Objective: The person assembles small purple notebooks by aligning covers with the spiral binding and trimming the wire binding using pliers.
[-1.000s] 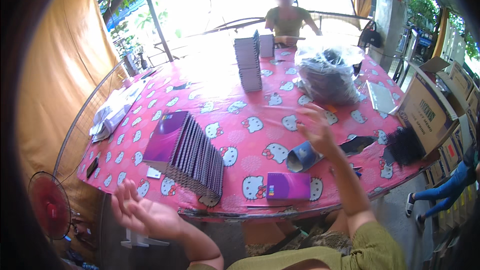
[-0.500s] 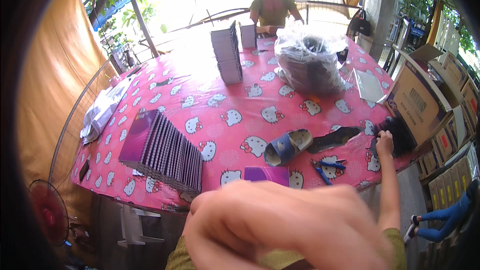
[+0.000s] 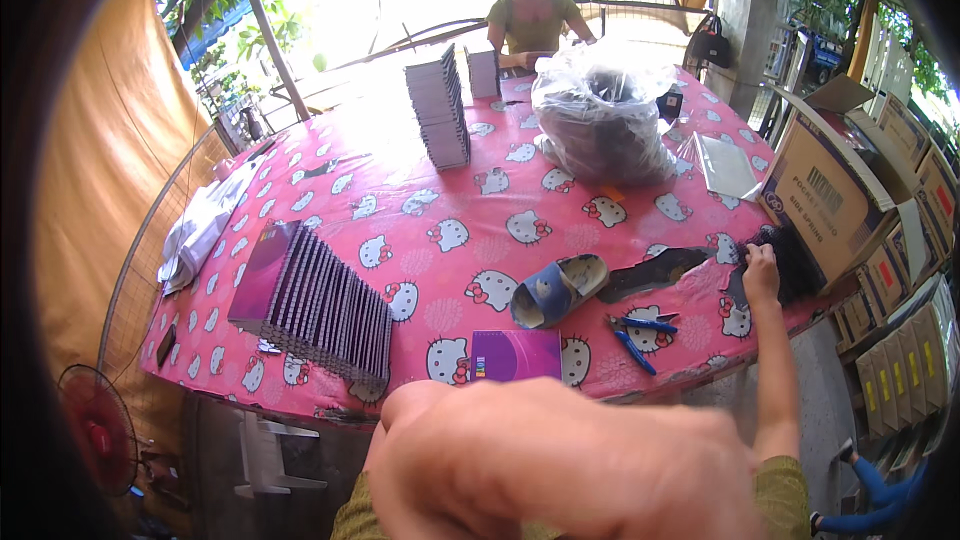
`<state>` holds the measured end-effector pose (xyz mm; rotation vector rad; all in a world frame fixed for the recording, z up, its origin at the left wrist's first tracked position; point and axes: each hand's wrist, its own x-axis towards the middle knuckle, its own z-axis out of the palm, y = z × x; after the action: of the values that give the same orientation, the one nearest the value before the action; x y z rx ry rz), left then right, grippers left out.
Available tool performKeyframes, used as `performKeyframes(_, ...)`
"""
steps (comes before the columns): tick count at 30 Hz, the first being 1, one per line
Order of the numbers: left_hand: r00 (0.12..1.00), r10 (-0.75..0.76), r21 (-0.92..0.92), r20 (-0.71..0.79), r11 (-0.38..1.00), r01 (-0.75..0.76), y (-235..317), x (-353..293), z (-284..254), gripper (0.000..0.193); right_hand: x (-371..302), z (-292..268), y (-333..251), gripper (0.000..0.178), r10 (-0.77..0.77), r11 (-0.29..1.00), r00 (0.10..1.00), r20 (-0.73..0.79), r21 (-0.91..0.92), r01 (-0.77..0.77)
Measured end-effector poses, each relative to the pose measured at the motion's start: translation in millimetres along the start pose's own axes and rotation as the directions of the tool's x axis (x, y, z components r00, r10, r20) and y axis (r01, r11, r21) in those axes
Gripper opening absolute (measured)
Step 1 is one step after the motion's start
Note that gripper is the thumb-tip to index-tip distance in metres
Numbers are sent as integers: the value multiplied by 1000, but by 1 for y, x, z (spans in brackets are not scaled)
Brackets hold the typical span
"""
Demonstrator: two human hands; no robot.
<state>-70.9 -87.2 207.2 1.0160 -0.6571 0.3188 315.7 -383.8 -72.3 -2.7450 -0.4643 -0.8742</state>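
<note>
My right hand (image 3: 762,272) reaches out to the table's right edge, fingers closed at a pile of thin black binding coils (image 3: 792,265). My left hand (image 3: 560,455), large and blurred, is raised close in front of the camera; its fingers are hidden. Just beyond it lies a purple spiral notebook (image 3: 518,352), its lower part covered by the hand. A tall stack of purple spiral notebooks (image 3: 315,310) leans on the left. Blue-handled pliers (image 3: 640,333) lie between the notebook and my right arm, near a blue slide sandal (image 3: 558,290).
The pink patterned tablecloth (image 3: 430,260) has a dark torn patch (image 3: 655,273). Farther back are a clear plastic bag (image 3: 605,130) of dark things and a stack of notebooks (image 3: 437,110). A person (image 3: 535,20) sits opposite. Cardboard boxes (image 3: 825,195) stand right, a fan (image 3: 98,430) left.
The view has shifted slightly, so the table things sit a little farther left. My right hand stays at the coils; my left hand remains raised close up, slightly lower in view.
</note>
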Motion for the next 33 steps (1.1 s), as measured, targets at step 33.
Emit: performKeyframes(33,677,-463,788,-572,-82,610,-175,-84,-222,40,-50,-34,-285,16,-383,658,769,513,735,-163)
